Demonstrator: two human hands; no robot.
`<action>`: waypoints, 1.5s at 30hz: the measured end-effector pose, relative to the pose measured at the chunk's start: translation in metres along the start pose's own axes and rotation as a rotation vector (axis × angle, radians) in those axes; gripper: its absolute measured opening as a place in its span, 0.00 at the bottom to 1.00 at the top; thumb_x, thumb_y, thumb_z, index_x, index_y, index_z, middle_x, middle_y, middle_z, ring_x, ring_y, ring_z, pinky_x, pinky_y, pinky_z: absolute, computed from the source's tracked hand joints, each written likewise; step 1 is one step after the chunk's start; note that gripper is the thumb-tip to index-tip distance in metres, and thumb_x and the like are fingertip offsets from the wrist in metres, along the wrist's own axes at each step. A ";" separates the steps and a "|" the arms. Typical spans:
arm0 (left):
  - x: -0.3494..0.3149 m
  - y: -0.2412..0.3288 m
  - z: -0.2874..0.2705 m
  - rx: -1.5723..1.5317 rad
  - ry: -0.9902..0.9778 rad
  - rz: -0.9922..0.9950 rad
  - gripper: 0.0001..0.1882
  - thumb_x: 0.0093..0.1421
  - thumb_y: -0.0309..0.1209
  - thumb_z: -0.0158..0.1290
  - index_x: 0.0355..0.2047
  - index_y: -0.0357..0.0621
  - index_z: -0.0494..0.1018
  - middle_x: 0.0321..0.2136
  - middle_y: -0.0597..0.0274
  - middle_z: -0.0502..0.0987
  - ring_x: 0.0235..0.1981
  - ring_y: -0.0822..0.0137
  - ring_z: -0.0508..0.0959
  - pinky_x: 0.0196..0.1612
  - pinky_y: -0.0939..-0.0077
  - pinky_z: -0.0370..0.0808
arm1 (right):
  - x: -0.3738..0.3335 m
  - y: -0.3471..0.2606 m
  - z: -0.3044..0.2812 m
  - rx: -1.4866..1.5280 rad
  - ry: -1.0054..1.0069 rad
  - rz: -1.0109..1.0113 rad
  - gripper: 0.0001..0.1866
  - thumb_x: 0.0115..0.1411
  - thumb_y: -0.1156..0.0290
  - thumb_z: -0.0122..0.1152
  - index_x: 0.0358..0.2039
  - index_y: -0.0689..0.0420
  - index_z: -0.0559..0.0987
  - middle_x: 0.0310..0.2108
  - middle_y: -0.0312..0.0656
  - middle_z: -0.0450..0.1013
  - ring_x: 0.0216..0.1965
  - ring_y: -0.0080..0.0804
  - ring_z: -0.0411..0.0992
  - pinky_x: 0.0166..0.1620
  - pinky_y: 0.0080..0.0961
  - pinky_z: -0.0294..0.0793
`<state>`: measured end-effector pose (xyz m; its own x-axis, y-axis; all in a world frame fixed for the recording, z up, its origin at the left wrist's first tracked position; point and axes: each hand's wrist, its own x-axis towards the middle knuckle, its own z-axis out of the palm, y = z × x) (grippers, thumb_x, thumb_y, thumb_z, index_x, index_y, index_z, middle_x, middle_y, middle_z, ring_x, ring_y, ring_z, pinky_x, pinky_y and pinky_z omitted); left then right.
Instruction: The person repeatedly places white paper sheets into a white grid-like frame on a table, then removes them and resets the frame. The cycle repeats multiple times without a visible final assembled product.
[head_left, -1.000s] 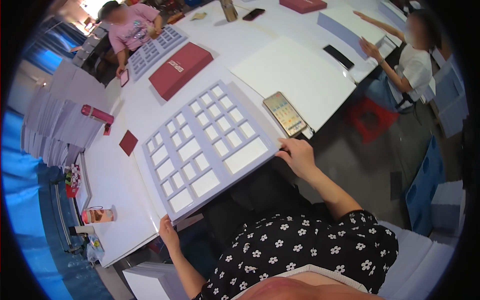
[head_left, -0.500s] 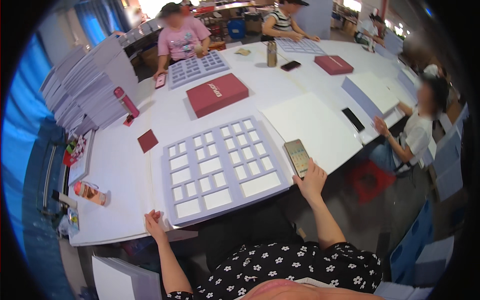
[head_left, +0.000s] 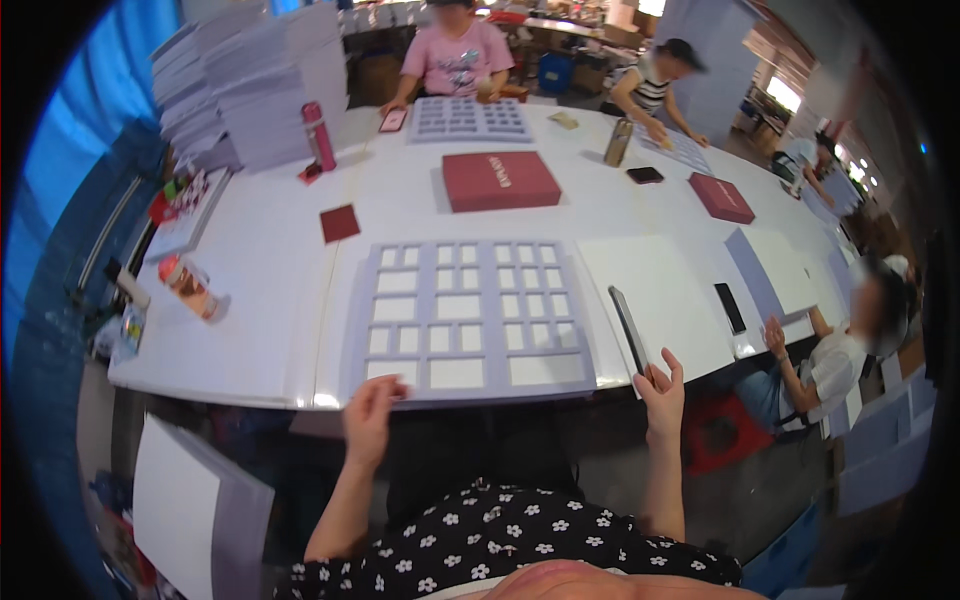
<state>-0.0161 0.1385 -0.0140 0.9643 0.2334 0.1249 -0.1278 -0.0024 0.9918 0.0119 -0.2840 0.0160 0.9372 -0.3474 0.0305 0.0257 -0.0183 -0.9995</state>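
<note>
A phone [head_left: 630,330] is gripped at its lower end by my right hand [head_left: 662,398]. It stands tilted nearly edge-on, so its screen is hidden, and one finger is raised off it. My left hand [head_left: 368,418] is closed, its fingers curled together at the near left corner of a lavender-grey compartment tray [head_left: 430,300]; the fingertips are slightly blurred and nothing shows in them. The tray lies flat in front of me, its rectangular compartments of several sizes showing white bottoms. Right of the tray, under the phone, lies a white board [head_left: 690,345].
Beyond the tray sit a maroon box [head_left: 500,182] and a maroon square card [head_left: 340,223]. Bottles [head_left: 318,138] and stacked sheets [head_left: 250,95] stand left. A black phone [head_left: 730,308] lies right, near a seated person [head_left: 822,360]. Other people sit across the white table [head_left: 270,300].
My view has shifted. My left hand has moved right, to the tray's near corner. The phone in my right hand has turned from screen-up to nearly edge-on.
</note>
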 end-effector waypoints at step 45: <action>0.081 -0.032 -0.250 -0.265 0.102 -0.582 0.24 0.73 0.42 0.37 0.66 0.51 0.53 0.57 0.53 0.70 0.52 0.51 0.77 0.45 0.46 0.81 | -0.089 0.098 0.107 -0.515 -0.895 0.013 0.25 0.58 0.78 0.64 0.56 0.63 0.71 0.46 0.49 0.77 0.47 0.34 0.77 0.52 0.28 0.75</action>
<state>0.0085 0.4011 -0.0424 0.8680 0.2155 -0.4474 0.3438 0.3895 0.8544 -0.0320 -0.1545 -0.0855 0.8575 0.4703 -0.2084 0.0589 -0.4923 -0.8684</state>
